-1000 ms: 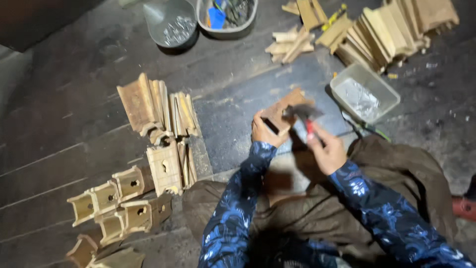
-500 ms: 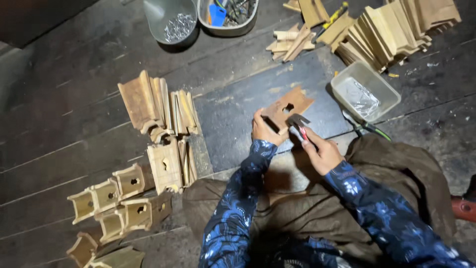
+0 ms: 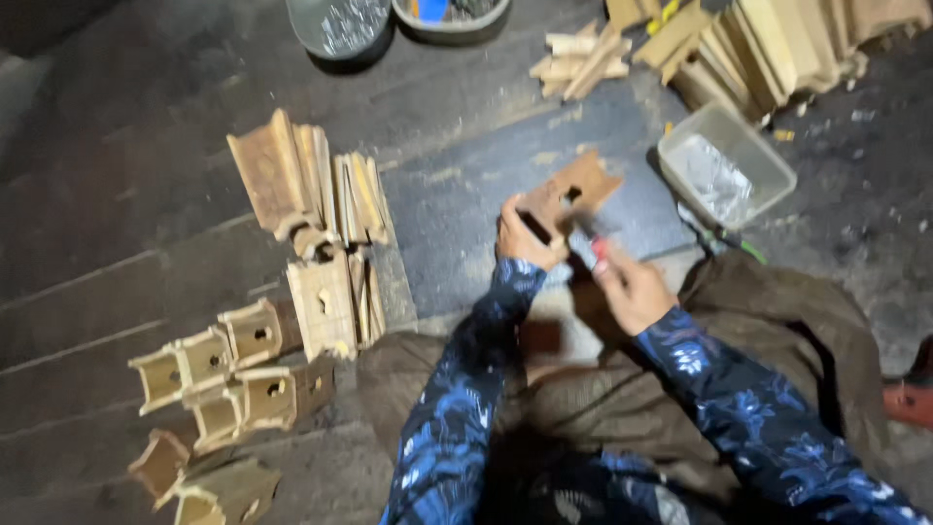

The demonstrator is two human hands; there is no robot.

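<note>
Small open wooden boxes (image 3: 233,374) sit at far left on the floor (image 3: 117,224), with stacked wooden panels (image 3: 311,194) beside them. The left hand (image 3: 525,236) has its fingers closed on a notched wooden piece (image 3: 569,194), long axis pointing up-right. The right hand (image 3: 632,290) grips a red-handled tool (image 3: 590,248) against it. A clear plastic tray (image 3: 727,165) lies at right.

Left hand (image 3: 525,236) up front, fingers curled in a grip; right hand (image 3: 630,289) just beside it, fist closed, both sleeved forearms angling inward.
</note>
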